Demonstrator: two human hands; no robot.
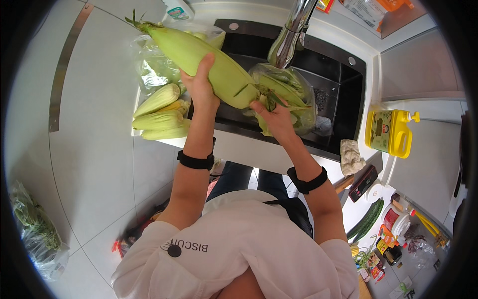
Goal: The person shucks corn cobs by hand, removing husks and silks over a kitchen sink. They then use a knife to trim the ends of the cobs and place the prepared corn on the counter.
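Observation:
An ear of corn in its green husk [209,65] is held up in front of me, slanting over the black sink [347,97]. My left hand [199,80] grips its middle, thumb across the husk. At the stalk end, my right hand [275,116] has its thumb and fingers on the base and some loose leaves. Below that end, a clear plastic bag [308,88] with stripped green husks stands in the sink. Several partly husked ears of corn [158,121] lie on the counter left of the sink. Behind them is another plastic bag [153,67] with green contents.
A chrome faucet [282,45] rises over the sink. At right stand a yellow pump jug [390,132] and a folded beige cloth [350,157]. A phone [363,184], cucumbers [368,218] and several bottles lie farther along. A white bottle [178,9] stands behind the sink.

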